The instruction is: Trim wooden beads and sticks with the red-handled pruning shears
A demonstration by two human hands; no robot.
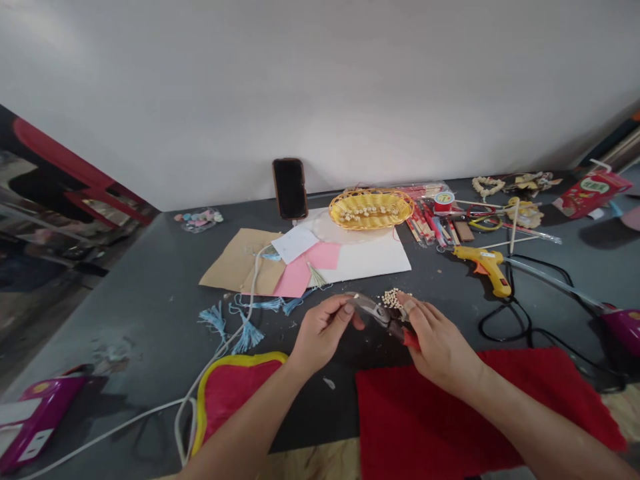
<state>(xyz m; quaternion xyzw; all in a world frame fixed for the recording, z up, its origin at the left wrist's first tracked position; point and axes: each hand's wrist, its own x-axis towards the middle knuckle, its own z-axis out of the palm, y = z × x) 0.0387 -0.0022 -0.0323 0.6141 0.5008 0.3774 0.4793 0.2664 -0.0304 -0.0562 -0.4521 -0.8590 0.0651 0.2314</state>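
Note:
My right hand (440,340) is closed around the red handles of a pair of pliers (376,311), whose metal jaws point left. At the jaw tips my left hand (321,333) is closed in a pinch, thumb against forefinger. A tiny pale bit shows by the tips, but what the fingers hold is too small to name. Just behind the pliers lies a small heap of cream-coloured beads (390,298), partly covered by my right fingers. Farther back, a yellow woven basket (371,227) has more small pale pieces in it.
A yellow glue gun (487,268) with a black cord lies to the right. Red cloth (450,420) covers the front edge. Left are blue tassels (249,337), a white cable (253,287) and brown paper (240,263). A phone (291,189) leans against the wall.

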